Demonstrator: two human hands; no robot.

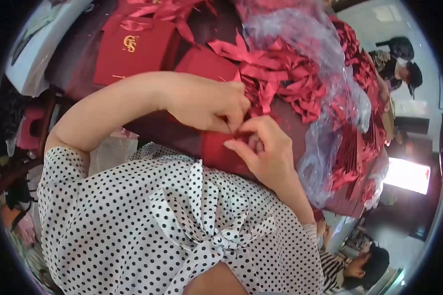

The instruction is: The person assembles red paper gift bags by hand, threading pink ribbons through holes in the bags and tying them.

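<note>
My left hand (209,105) is closed in a pinch, its fingertips almost meeting those of my right hand (268,150). The right thumb and forefinger curl towards each other just above a red paper bag (216,150) close to my body. Whatever the fingertips hold is too small to make out. Beyond my hands, another red bag (206,64) lies partly behind the left hand. Beside it is a heap of red satin ribbons (285,81), some tied in bows. A red gift bag (133,54) with a gold logo and a ribbon stands at the upper left.
Crumpled clear plastic (300,29) covers part of the ribbon heap and hangs down on the right. Stacked red bags (357,147) with ribbons sit further right on the dark table (157,130). Two other people are at the right edge, near a bright screen-like panel (407,175).
</note>
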